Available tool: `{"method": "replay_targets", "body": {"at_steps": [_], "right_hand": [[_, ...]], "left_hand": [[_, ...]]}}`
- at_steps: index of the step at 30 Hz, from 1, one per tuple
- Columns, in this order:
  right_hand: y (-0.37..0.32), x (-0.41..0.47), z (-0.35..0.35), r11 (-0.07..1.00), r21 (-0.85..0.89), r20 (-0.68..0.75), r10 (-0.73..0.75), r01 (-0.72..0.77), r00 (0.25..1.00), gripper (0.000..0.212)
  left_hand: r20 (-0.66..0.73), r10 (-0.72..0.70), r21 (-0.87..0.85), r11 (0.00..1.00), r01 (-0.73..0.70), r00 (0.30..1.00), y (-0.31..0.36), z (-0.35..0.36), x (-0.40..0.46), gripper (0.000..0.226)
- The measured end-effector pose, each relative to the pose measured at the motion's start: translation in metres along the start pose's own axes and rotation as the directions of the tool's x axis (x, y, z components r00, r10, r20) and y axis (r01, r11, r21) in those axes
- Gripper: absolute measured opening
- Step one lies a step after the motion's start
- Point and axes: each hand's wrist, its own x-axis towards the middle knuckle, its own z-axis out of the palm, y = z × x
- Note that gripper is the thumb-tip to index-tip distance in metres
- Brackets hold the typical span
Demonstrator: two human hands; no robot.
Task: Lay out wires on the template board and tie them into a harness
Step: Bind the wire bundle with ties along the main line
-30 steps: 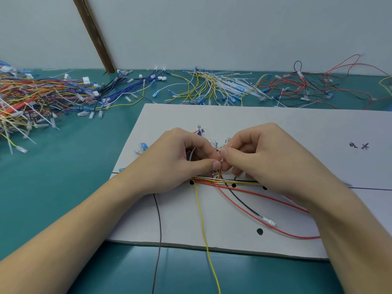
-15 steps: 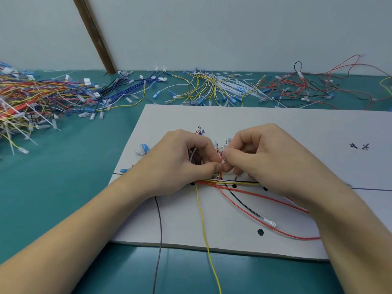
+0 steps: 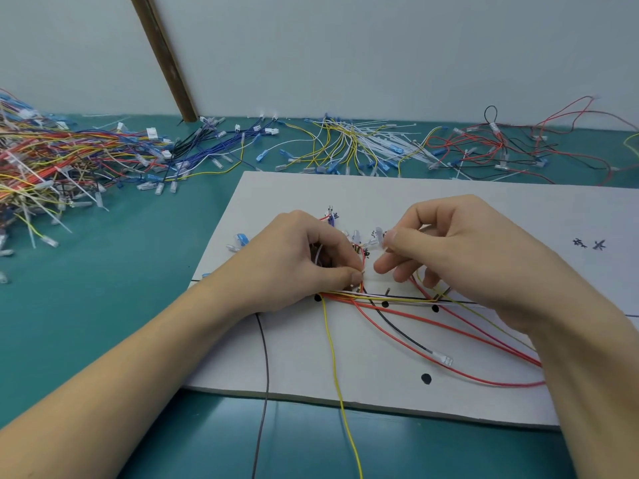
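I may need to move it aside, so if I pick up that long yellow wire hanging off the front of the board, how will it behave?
The yellow wire is thin and curves over the template board edge, so it is probably floppy and light. It joins the bundle that the left hand pinches, so pulling may tug the bundle.

Red, yellow, black and white wires (image 3: pixel 397 300) lie bundled across the white template board (image 3: pixel 449 209).
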Motion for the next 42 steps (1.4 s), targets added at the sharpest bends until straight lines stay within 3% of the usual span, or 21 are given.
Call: {"method": "replay_targets", "body": {"at_steps": [5, 10, 14, 17, 21, 34, 42], "right_hand": [[0.003, 0.001, 0.01, 0.993, -0.12, 0.054, -0.008, 0.015, 0.999, 0.024], [0.003, 0.002, 0.011, 0.994, -0.1, 0.051, -0.044, 0.049, 0.998, 0.021], [0.002, 0.001, 0.01, 0.972, -0.166, -0.018, -0.17, 0.165, 0.985, 0.02], [0.0, -0.001, 0.014, 0.967, -0.136, -0.031, -0.22, 0.214, 0.975, 0.019], [-0.001, 0.0, 0.016, 0.978, -0.054, -0.084, -0.205, 0.201, 0.975, 0.018], [0.007, 0.007, 0.014, 0.982, 0.118, -0.046, -0.144, 0.149, 0.988, 0.019], [-0.014, -0.003, 0.001, 0.964, -0.186, -0.006, -0.194, 0.19, 0.981, 0.013]], "left_hand": [[-0.005, 0.014, -0.047, 0.999, -0.015, 1.0, -0.004, 0.0, -0.001, 0.013], [0.011, 0.022, -0.02, 1.0, -0.022, 1.0, -0.003, 0.001, 0.0, 0.014], [0.015, 0.02, 0.043, 0.999, -0.02, 1.0, 0.001, 0.003, 0.002, 0.012], [0.021, 0.019, 0.054, 0.998, -0.02, 1.0, 0.004, 0.002, 0.004, 0.02], [0.04, 0.008, 0.075, 0.997, -0.011, 0.999, 0.005, -0.003, 0.006, 0.01], [0.06, 0.006, 0.063, 0.998, -0.01, 0.998, 0.004, -0.005, 0.008, 0.013], [0.011, 0.055, 0.012, 0.998, -0.056, 0.998, -0.005, 0.002, 0.003, 0.016]]}}
